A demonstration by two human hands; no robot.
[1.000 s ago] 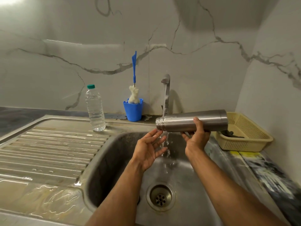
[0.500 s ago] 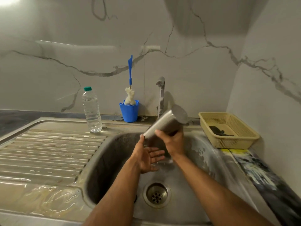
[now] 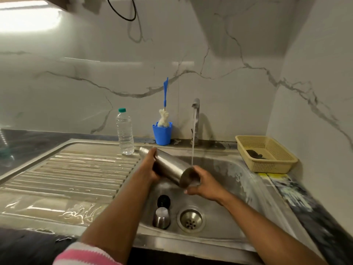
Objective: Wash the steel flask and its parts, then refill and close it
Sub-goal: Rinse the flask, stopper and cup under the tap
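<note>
The steel flask (image 3: 170, 165) lies tilted over the sink basin (image 3: 229, 173), its base end toward me at the right, its neck end up left. My left hand (image 3: 150, 165) grips the flask near the upper end. My right hand (image 3: 204, 185) cups the base end from below and the right. Water runs from the tap (image 3: 196, 104) and falls just beside the flask's base. In the basin, a steel cup lid (image 3: 161, 218) stands upside down next to the drain (image 3: 191, 219), and a black stopper (image 3: 163, 200) lies just behind it.
A plastic water bottle (image 3: 125, 131) stands at the back of the wet ribbed drainboard (image 3: 76, 173). A blue cup (image 3: 162, 133) holds a bottle brush (image 3: 164, 104). A yellow basket (image 3: 267, 155) with a dark item sits at the right, near the wall.
The flask swung from lying level under the tap to tilted left. My left hand, open before, now grips it. My right hand shifted to its base. The view pulled back.
</note>
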